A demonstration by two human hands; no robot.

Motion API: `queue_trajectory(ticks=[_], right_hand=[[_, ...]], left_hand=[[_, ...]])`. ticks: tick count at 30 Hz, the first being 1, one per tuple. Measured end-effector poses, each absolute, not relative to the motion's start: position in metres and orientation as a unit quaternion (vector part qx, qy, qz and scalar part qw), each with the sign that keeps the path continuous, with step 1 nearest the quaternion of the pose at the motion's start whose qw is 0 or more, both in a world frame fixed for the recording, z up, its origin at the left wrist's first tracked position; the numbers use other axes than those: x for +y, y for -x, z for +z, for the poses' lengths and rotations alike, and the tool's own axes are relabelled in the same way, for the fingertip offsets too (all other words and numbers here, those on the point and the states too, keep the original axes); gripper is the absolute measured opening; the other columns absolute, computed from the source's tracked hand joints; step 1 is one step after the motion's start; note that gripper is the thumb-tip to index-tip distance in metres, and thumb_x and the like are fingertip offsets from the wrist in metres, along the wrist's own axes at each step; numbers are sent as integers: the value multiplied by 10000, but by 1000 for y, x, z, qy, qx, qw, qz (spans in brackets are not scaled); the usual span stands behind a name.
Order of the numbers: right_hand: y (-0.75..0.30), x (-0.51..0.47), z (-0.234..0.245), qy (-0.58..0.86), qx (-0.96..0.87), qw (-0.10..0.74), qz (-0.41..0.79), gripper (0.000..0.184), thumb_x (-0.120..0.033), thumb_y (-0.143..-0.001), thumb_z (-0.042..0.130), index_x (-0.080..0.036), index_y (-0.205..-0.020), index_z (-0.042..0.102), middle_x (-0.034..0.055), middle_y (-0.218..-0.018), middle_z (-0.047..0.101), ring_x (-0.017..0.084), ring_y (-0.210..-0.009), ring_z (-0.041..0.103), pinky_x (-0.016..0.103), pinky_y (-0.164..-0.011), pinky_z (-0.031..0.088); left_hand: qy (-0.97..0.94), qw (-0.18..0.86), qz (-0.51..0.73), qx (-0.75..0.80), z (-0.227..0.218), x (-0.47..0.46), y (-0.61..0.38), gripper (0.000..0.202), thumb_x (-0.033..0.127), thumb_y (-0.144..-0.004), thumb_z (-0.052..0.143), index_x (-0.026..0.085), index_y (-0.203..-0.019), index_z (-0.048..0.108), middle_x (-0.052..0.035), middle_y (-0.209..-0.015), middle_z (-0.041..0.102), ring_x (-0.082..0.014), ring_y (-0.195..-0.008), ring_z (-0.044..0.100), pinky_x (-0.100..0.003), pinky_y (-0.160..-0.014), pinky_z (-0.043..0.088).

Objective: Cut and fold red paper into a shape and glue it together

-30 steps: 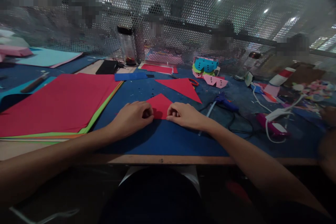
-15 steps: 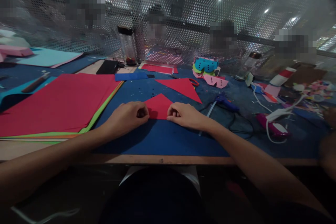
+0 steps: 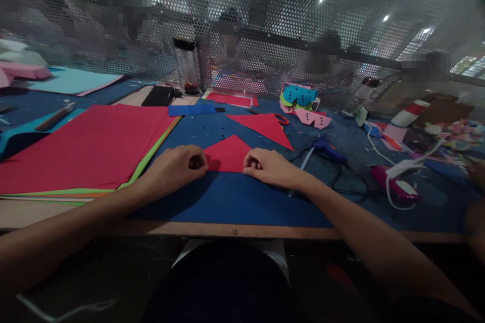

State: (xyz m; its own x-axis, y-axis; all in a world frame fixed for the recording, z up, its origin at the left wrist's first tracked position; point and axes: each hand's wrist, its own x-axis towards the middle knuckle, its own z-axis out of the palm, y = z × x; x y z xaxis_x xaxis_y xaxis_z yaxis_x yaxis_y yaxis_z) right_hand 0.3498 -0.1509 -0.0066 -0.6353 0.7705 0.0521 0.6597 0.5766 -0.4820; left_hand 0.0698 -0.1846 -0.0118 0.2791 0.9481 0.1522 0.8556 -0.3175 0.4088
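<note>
Left hand [image 3: 177,165] and right hand [image 3: 270,165] curled, fingertips pinching paper [image 3: 228,155] at its straight near edge, red, smooth, peaked, on blue table [image 3: 235,198]

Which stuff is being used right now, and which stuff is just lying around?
Looks in use:
left hand
right hand
red paper between them, both touching it

Seems just lying around:
blue glue gun
clear jar with dark lid
pink paper piece

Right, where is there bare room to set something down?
Bare blue mat shows between the handled red paper and the wooden front edge; a smaller patch lies in front of the magenta device. The far right is crowded with scraps, the left with stacked paper.
</note>
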Motion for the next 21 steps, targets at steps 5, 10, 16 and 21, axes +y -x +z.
queue_trajectory(ticks=[5, 10, 16, 21], right_hand=[[-350, -151, -7, 405, -878, 129, 221, 109, -310, -935, 642, -204, -940, 664, 24, -930, 704, 153, -824, 614, 266, -693, 374], [-351, -151, -7, 404, -878, 132, 221, 99, -304, -937, 638, -209, -946, 663, 20, -933, 703, 151, -824, 614, 264, -693, 378], [-351, -150, -9, 404, -878, 130, 222, 109, -318, -941, 640, -211, -946, 660, 28, -948, 704, 155, -825, 614, 275, -698, 386], [-351, -150, -7, 402, -879, 130, 221, 105, -311, -940, 637, -208, -940, 660, 23, -936, 702, 153, -819, 612, 272, -688, 379]], left_hand=[[-803, 114, 190, 554, -15, -182, -60, 161, 348, -853, 587, 218, -803, 668, -46, -853, 720, -215, -759, 643, -315, -673, 435], [-803, 111, 194, 552, -21, -178, -51, 148, 345, -859, 607, 221, -834, 684, -46, -888, 727, -219, -798, 644, -315, -683, 433], [-799, 102, 203, 557, -22, -180, -46, 160, 355, -862, 602, 223, -827, 687, -50, -863, 720, -233, -811, 645, -328, -699, 444], [-790, 102, 200, 571, -21, -181, -39, 170, 371, -862, 597, 231, -838, 688, -51, -890, 731, -232, -808, 657, -323, -678, 451]])
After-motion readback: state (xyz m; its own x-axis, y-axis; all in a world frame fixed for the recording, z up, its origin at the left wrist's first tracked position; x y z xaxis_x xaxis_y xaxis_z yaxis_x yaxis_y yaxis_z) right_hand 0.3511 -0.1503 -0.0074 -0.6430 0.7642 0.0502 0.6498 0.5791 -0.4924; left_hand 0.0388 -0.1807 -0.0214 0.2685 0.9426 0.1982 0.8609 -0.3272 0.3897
